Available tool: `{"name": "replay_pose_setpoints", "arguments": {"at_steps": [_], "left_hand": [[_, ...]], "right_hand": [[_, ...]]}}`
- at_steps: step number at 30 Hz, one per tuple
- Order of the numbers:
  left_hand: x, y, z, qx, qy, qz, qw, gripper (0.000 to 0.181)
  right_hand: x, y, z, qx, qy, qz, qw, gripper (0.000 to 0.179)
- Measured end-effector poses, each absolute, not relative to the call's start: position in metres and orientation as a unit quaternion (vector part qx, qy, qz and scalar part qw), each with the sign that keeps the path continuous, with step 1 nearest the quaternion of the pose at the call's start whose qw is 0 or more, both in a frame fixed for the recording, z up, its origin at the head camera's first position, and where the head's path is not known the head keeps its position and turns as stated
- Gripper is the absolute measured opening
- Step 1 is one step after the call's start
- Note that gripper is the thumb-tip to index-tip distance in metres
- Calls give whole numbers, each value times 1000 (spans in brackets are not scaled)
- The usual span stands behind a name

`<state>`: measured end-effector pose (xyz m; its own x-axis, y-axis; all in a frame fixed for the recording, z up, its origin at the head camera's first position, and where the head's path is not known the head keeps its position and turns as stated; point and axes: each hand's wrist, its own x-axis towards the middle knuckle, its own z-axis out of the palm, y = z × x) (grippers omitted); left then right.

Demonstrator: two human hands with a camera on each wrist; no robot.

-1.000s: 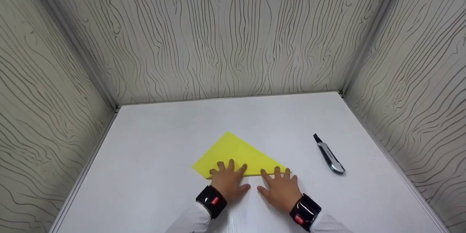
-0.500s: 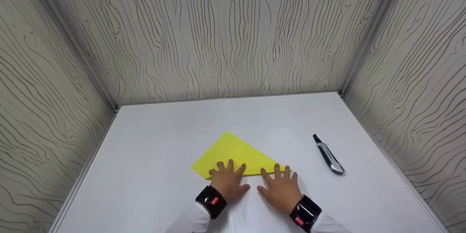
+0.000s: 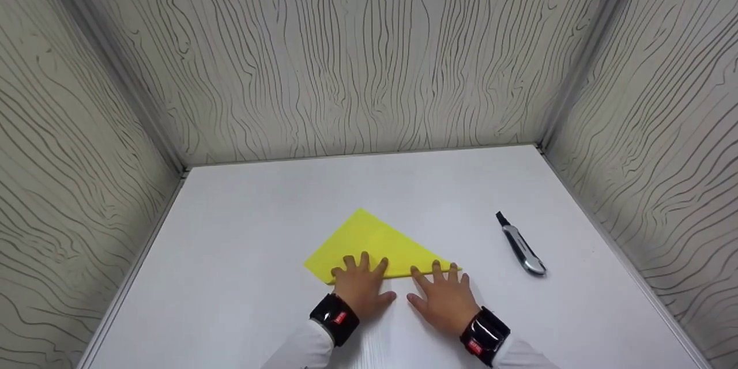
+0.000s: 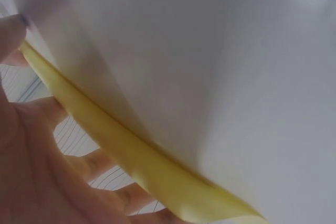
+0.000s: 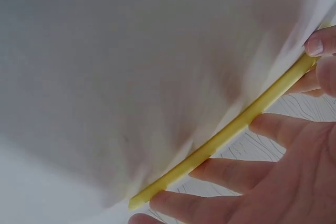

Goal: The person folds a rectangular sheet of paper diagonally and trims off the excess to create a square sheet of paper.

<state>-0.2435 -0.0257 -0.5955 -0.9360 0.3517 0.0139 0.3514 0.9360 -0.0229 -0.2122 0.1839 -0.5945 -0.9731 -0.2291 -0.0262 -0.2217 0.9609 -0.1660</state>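
A folded sheet of yellow paper (image 3: 363,236) lies on the white table (image 3: 253,213), one corner pointing away and a long folded edge towards the person. My left hand (image 3: 360,291) has its fingers spread over the near left part of the paper. Near the right tip, my right hand (image 3: 447,300) rests spread fingertips along the folded edge. Both thumbs lie on the near side, pointing towards each other. The left wrist view shows the paper's fold (image 4: 126,145) running across the fingers. In the right wrist view the folded edge (image 5: 226,135) looks narrow and slightly raised under the fingertips.
A grey and black utility knife (image 3: 523,248) lies on the table to the right of the paper. Wood-grain patterned panels (image 3: 369,57) enclose the table at the back and on both sides. Each wrist wears a black band (image 3: 335,319).
The right fingers shift slightly on the folded edge near the paper's right tip. My left hand and the utility knife stay in place.
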Motion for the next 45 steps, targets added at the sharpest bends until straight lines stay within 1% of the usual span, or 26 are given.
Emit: {"name": "replay_pose_setpoints", "arguments": {"at_steps": [8,14,22,29,31,35,37,39,45], "left_hand": [[-247,-27,-600,-181,-983,20,22,78],[-246,-28,-595,-182,-983,19,24,78],[-246,-28,-591,-181,-983,19,7,80],[-247,-28,-591,-181,-983,36,7,79],[-248,-28,-594,-181,-983,28,9,74],[-255,-27,-601,-168,-986,0,12,51],[-260,-26,-603,-158,-987,-16,14,43],[-262,-25,-604,-150,-988,-30,19,39],[-260,-20,-603,-137,-990,-16,41,40]], "right_hand": [[-214,186,-591,-113,989,-85,43,61],[-214,186,-592,-115,989,-85,37,60],[-216,186,-593,-123,989,-73,29,59],[-217,186,-593,-128,989,-68,26,57],[-217,185,-594,-130,989,-69,17,56],[-217,185,-596,-134,989,-70,4,56],[-217,184,-596,-134,988,-69,6,56],[-217,184,-595,-133,989,-69,13,56],[-216,183,-593,-131,989,-69,27,57]]}}
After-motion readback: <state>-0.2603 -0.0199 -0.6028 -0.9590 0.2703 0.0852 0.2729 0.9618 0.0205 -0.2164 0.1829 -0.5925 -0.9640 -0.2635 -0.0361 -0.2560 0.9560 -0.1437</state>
